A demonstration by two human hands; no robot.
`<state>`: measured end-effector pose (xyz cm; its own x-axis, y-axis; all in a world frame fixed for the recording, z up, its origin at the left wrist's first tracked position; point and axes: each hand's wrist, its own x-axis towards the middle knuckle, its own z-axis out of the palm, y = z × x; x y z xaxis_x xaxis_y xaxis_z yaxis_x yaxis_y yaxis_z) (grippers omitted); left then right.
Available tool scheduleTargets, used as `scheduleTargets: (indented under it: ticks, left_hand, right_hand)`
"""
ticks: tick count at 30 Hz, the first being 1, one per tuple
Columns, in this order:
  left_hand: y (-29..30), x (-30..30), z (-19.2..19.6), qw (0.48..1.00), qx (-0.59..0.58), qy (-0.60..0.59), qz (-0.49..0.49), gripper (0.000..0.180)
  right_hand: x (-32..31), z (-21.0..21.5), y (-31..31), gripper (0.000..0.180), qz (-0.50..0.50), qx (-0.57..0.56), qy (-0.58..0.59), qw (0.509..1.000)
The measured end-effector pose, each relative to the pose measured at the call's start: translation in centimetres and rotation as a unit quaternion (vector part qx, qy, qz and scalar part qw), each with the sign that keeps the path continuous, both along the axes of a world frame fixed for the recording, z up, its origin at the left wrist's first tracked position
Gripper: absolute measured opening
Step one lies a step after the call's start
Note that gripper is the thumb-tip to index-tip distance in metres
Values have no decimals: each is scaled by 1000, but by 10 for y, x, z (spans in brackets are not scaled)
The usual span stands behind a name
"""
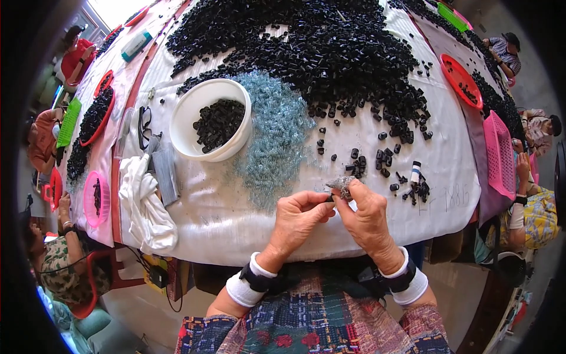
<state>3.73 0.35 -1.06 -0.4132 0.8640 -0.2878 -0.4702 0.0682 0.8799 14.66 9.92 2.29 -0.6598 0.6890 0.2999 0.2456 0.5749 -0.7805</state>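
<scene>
Above the front edge of the cloth-covered table, my two hands meet with fingertips nearly touching. My left hand [299, 221] is closed in a pinch on a small black plastic piece [330, 198], mostly covered by the fingers. My right hand [368, 217] is closed, its thumb and forefinger at that same piece. A rough grey pointed object [341, 184] sticks out of the right fingers; its kind is unclear. Just beyond the hands lie loose black plastic parts [384, 158] and a small white-and-dark cylinder [415, 171]. Pale blue coil springs [271, 135] are heaped to the left.
A white bucket [177, 133] with black parts stands beside the springs. A large black heap [306, 47] covers the far table. Eyeglasses [143, 127] and a white cloth [141, 203] lie left. Red trays [453, 79] and a pink basket [500, 156] stand at right; people sit along neighbouring tables.
</scene>
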Motion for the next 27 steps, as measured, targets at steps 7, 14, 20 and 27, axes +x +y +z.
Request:
scheduleTargets:
  ticks: [7,14,20,27]
  left_hand:
    - [1,-4,7,999,-25,-24,-13,19]
    - [4,-7,12,997,-62,-34,-34,18]
    - [2,-13,12,990,-39,-132,-18,15]
    - [3,-13,11,990,-29,-135,-27,14]
  right_hand:
    - [0,-1,1,13,8,4,-26,1000]
    - [4,1,-1,14,27,13,-28,999]
    - [7,6,1,41,61,-38,8,997]
    - [4,-14,-6,44,76,36,29,996]
